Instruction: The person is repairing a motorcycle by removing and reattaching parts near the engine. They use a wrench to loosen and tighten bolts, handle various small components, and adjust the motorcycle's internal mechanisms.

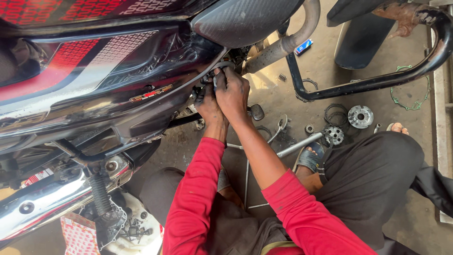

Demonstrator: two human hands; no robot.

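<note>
R hand (232, 89) clamped on grey hose (222, 65), far side, under motorcycle tank (94, 71) | hose bent left-right over knuckles | L hand (206, 101) just left + nearer, fingers curled, grip can't be told | exhaust pipe (283, 45) to right

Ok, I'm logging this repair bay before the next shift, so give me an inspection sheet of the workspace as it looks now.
Surface: dusty concrete floor, stained.
Job's things: motorcycle, black and red, side opened; both hands work on a bent grey part under the bodywork.
Clutter: toothed rings, round metal hub, small gear, green gasket, spring, loose screws in a white tray.
Grippers: left hand and right hand both closed around that part, greasy.
Cables: nothing seen.
Surroundings: exhaust pipe, black tubular frame, sandalled foot.
</note>
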